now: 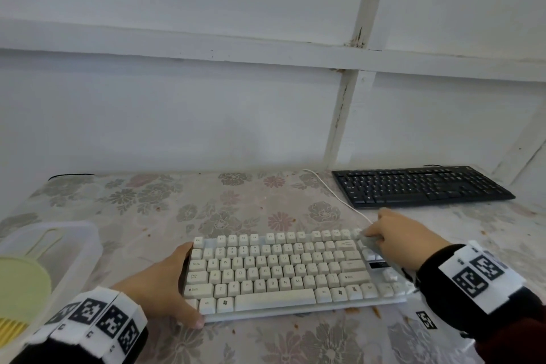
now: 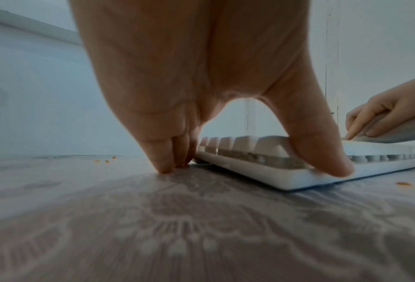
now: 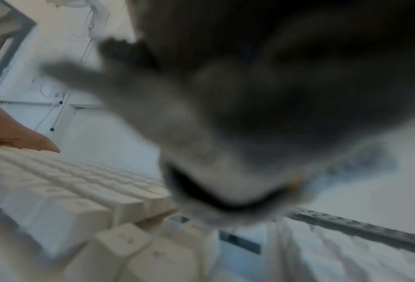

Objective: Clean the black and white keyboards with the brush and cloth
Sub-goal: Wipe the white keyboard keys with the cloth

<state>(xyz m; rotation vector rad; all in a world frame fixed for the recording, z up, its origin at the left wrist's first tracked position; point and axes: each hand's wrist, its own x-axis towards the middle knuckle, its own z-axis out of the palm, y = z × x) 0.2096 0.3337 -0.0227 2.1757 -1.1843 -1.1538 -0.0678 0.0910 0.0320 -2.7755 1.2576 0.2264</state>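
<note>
The white keyboard (image 1: pixel 280 272) lies on the flowered tablecloth in front of me. My left hand (image 1: pixel 177 284) braces its left end: the thumb presses the front rim (image 2: pixel 286 177), and the straight fingers (image 2: pixel 165 162) touch the table beside it. My right hand (image 1: pixel 396 239) grips a grey cloth (image 1: pixel 373 242) and holds it on the keys at the keyboard's upper right. That cloth (image 3: pixel 225 133) fills most of the right wrist view, blurred. The black keyboard (image 1: pixel 419 188) sits at the back right. A green brush (image 1: pixel 20 284) with yellow bristles lies in a clear tub at the left.
The clear plastic tub (image 1: pixel 74 245) stands at the left table edge. The white keyboard's cable (image 1: pixel 334 192) runs back toward the wall, passing left of the black keyboard. Orange crumbs (image 1: pixel 375 310) lie on the cloth near the white keyboard's front right. A white panelled wall closes the back.
</note>
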